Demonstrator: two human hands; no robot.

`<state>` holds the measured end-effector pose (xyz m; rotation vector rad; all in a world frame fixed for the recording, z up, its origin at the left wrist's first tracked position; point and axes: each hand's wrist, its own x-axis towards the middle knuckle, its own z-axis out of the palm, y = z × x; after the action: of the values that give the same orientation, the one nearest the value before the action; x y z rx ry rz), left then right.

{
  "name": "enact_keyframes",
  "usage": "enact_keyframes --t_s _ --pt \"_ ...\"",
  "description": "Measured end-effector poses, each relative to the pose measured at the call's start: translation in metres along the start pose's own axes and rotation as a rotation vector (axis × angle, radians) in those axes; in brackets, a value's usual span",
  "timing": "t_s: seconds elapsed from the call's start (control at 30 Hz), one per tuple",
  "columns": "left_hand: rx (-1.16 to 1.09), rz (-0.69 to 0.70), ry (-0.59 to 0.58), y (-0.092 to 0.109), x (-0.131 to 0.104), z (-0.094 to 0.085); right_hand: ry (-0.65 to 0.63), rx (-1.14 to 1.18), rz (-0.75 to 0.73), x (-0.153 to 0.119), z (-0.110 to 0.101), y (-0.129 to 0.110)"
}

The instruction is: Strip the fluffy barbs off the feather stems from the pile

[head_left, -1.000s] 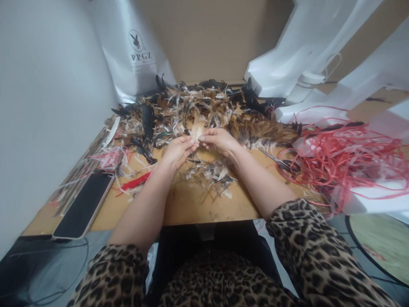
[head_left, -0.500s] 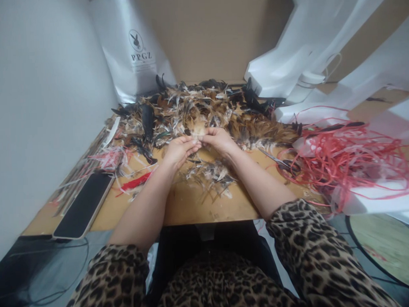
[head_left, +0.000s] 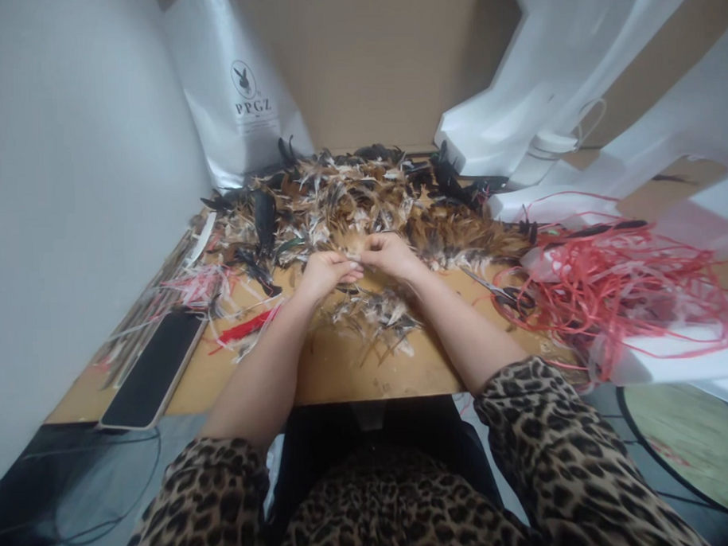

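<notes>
Left hand [head_left: 327, 274] and right hand [head_left: 390, 254] pinch wispy tan feathers [head_left: 351, 242] above a smooth brown table [head_left: 368, 379].

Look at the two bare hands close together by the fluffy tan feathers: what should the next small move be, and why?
Perhaps the bare right hand should gently smooth the fluffy tan feathers while the bare left hand steadies their base: the hands come together there, and the feathers fan out beyond them. The exact grip is too small to make out.
</notes>
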<state>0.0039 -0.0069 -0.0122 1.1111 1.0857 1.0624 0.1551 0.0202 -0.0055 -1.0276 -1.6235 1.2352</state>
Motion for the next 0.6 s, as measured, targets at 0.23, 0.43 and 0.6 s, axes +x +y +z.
enact_keyframes --t_s 0.23,0.43,0.6 --pt "0.132 -0.018 -0.009 0.003 -0.001 -0.001 -0.057 -0.069 -0.036 0.001 0.001 0.003" --pt "0.210 0.019 -0.045 0.005 -0.002 -0.002 -0.008 -0.098 -0.094 0.000 0.007 0.005" --pt "0.194 0.007 -0.045 0.003 -0.001 -0.002 0.011 0.017 -0.045 -0.001 0.010 0.003"
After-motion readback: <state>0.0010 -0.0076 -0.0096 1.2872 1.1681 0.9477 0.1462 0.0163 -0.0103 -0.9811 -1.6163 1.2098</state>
